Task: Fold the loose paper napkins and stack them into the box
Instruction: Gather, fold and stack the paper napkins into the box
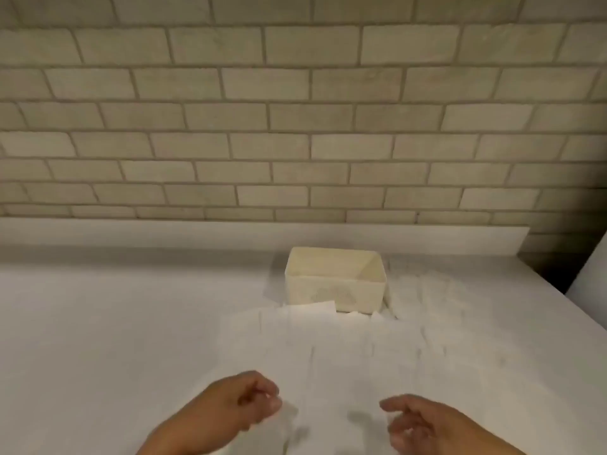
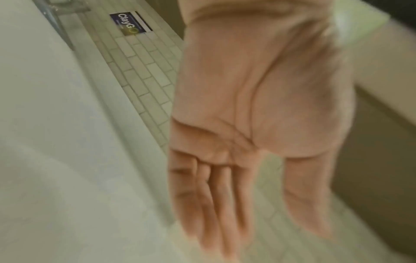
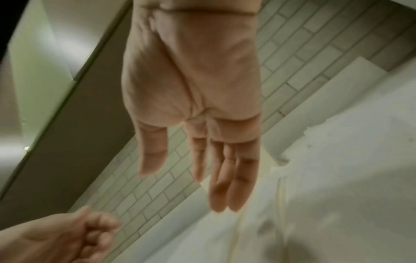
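A cream open-topped box (image 1: 335,279) stands on the white counter (image 1: 115,323) near the back wall. Loose white paper napkins (image 1: 328,343) lie spread flat in front of it, hard to tell from the counter; one edge leans on the box's front. My left hand (image 1: 266,402) hovers over the near left of the napkins, fingers loosely curled, holding nothing. My right hand (image 1: 392,418) hovers at the near right, fingers relaxed and empty. The wrist views show the left hand's (image 2: 265,234) and the right hand's (image 3: 186,186) bare palms. The napkins (image 3: 315,195) lie below the right hand.
A pale brick-tile wall (image 1: 295,126) with a low white ledge (image 1: 230,231) backs the counter. The counter ends at the right by a dark gap (image 1: 551,274) and a white panel (image 1: 591,274). A blue sticker (image 2: 130,23) is on the tiles.
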